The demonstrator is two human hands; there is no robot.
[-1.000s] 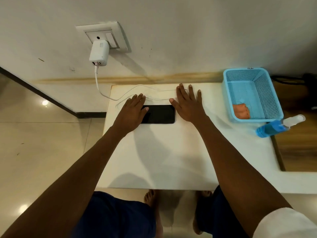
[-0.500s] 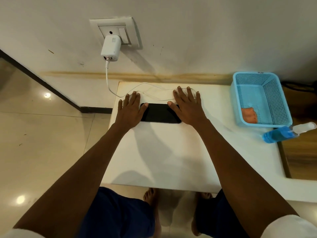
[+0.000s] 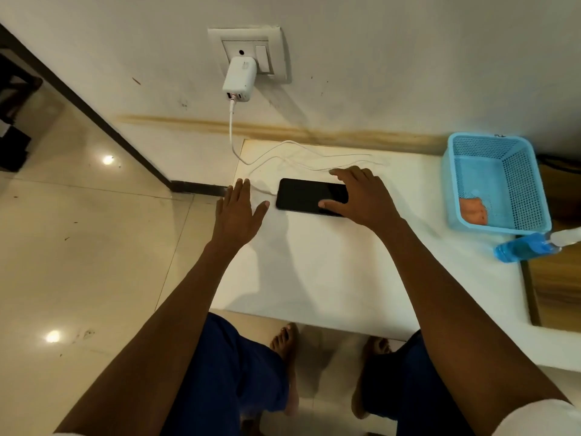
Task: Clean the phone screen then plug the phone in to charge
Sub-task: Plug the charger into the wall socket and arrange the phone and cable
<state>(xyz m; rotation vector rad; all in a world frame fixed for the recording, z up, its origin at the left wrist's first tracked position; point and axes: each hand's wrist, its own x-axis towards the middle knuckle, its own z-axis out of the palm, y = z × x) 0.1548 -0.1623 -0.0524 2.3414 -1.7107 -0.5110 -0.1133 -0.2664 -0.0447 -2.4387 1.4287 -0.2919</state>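
Head view of the person's body. Both forearms are bare from wrist to above the elbow. A white sleeve hem [image 3: 547, 418] shows on the right upper arm at the lower right corner; a sliver of white sleeve [image 3: 67, 434] shows on the left arm at the bottom edge. Blue shorts [image 3: 226, 382] cover both thighs. Both feet [image 3: 287, 344] are bare. The left hand [image 3: 237, 215] and right hand [image 3: 361, 196] carry no rings, watch or gloves.
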